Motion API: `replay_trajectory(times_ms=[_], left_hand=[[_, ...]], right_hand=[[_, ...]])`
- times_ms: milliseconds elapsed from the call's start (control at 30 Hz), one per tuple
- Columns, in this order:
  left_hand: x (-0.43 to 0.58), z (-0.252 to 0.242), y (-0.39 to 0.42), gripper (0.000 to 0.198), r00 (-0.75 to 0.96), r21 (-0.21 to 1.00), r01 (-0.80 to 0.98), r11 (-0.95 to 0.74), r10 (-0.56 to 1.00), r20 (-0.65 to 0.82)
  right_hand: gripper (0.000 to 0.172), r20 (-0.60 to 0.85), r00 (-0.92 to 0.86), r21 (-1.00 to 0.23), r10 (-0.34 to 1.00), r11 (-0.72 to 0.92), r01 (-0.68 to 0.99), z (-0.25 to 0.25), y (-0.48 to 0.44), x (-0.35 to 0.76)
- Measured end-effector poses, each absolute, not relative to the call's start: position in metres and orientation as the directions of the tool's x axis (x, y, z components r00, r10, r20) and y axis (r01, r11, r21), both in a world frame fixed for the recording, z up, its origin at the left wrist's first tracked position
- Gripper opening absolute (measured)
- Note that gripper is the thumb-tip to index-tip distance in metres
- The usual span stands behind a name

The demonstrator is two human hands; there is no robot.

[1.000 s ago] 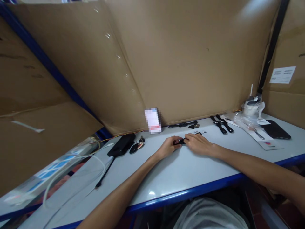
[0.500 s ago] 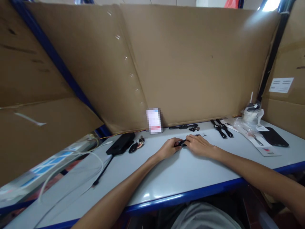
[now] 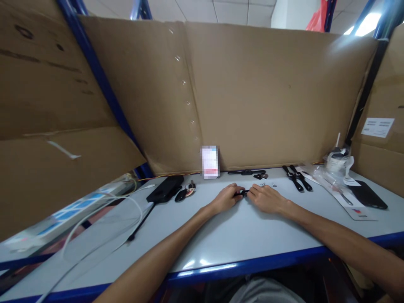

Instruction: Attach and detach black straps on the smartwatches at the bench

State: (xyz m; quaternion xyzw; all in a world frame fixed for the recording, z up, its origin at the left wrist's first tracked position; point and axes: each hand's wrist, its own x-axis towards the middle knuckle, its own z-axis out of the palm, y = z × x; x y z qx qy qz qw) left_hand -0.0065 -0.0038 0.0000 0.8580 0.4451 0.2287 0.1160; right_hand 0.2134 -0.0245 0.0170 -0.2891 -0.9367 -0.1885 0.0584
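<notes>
Near the middle of the grey table, my left hand (image 3: 227, 198) and my right hand (image 3: 265, 198) hold a small black watch (image 3: 243, 192) between them. My left fingers pinch one end of it. The fingers of my right hand are curled over the other end and hide much of it. Just behind lies another black watch (image 3: 246, 172), stretched flat beside some small dark pieces (image 3: 260, 176). Small silvery bits (image 3: 274, 185) lie just beyond my right hand. Two more black watches (image 3: 297, 178) rest side by side farther right.
A phone-like screen (image 3: 210, 162) leans on the cardboard wall (image 3: 246, 92). At left are a black box-shaped device (image 3: 165, 189), keys (image 3: 186, 192), white cables and a power strip (image 3: 72, 212). A dark phone (image 3: 368, 195), tweezers in packaging (image 3: 342, 195) and a bagged container (image 3: 337, 162) sit at right.
The head view has tilted up and shifted a little left. My right hand has turned and curled more over the watch, and silvery bits beyond it show more clearly.
</notes>
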Motion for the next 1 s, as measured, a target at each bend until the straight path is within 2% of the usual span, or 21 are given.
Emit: replay_trajectory(times_ms=[67, 167, 233, 300, 467, 600, 767, 900, 1000], left_hand=[[-0.007, 0.000, -0.004, 0.034, 0.491, 0.406, 0.714, -0.571, 0.821, 0.292], [-0.007, 0.000, -0.004, 0.034, 0.483, 0.400, 0.726, -0.559, 0.829, 0.282], [-0.009, 0.000, -0.004, 0.035, 0.475, 0.404, 0.730, -0.551, 0.835, 0.279], [-0.011, -0.001, -0.003, 0.036, 0.458, 0.408, 0.733, -0.544, 0.839, 0.294], [-0.019, -0.003, 0.005, 0.034, 0.400, 0.406, 0.757, -0.511, 0.855, 0.330], [-0.029, -0.007, 0.014, 0.034, 0.335, 0.401, 0.790, -0.464, 0.874, 0.352], [-0.040, -0.012, 0.024, 0.034, 0.276, 0.361, 0.838, -0.409, 0.889, 0.365], [-0.043, -0.013, 0.027, 0.035, 0.253, 0.306, 0.878, -0.367, 0.900, 0.354], [-0.040, -0.009, 0.024, 0.035, 0.258, 0.269, 0.895, -0.356, 0.905, 0.338]], right_hand=[[0.022, 0.337, -0.750, 0.169, 0.569, 0.747, 0.643, 0.022, -0.020, 0.219], [0.021, 0.508, -0.481, -0.148, 0.714, 0.623, 0.768, 0.031, -0.003, 0.232], [0.022, 0.503, -0.293, -0.294, 0.813, 0.480, 0.826, 0.035, 0.014, 0.246], [0.023, 0.467, -0.145, -0.352, 0.872, 0.333, 0.875, 0.036, 0.032, 0.262], [0.029, 0.345, 0.056, -0.357, 0.937, 0.076, 0.931, 0.024, 0.064, 0.299], [0.033, 0.289, 0.058, -0.316, 0.956, 0.038, 0.948, 0.014, 0.068, 0.303], [0.030, 0.353, -0.063, -0.223, 0.933, 0.150, 0.963, 0.011, 0.056, 0.284], [0.034, 0.437, -0.324, -0.094, 0.839, 0.401, 0.911, 0.007, 0.051, 0.266], [0.038, 0.387, -0.485, -0.092, 0.784, 0.556, 0.826, 0.001, 0.050, 0.257]])
